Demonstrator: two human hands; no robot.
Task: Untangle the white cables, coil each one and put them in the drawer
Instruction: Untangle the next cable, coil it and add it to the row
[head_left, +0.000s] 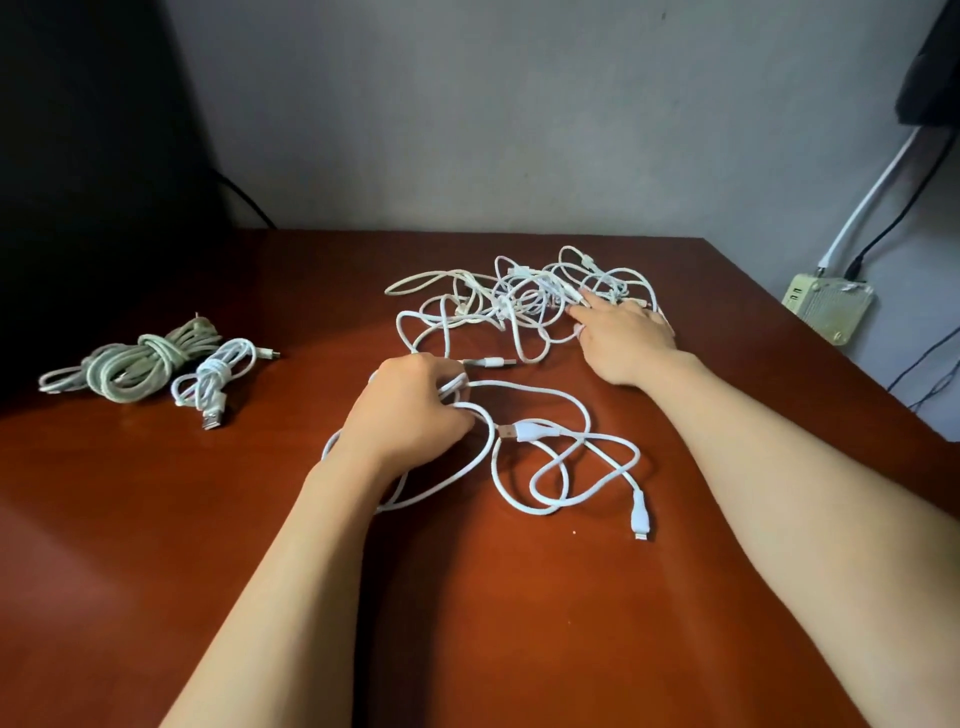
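Left hand (410, 410): fingers curled round a few loops of the loose cable (566, 467), clamped on it. Right hand (628, 338): fingers fairly straight, lying flat on the right side of the tangle (524, 301), pinning it and gripping nothing.

Status, big to small:
- Table (467, 649): all the cable work is on it. No drawer in view, so I judge nothing is stowed.
- Tangle: far centre-right, several thin white cables knotted together. This is the bulk of what's left.
- Loose cable: near centre, spread in open loops between my forearms. It looks mostly pulled out. I can't tell whether the strand by my left hand runs back into the tangle. It isn't coiled yet.
- Thick coil (135, 369): far left, wrapped and tied off, done.
- Small coil (215, 376): touching the thick one on its right, wrapped, done.
- USB plug (524, 431) and small plug (640, 514): both ends of the loose cable lie free on the table.

My estimate is two coiled, one in hand and the rest knotted, so well under half done.
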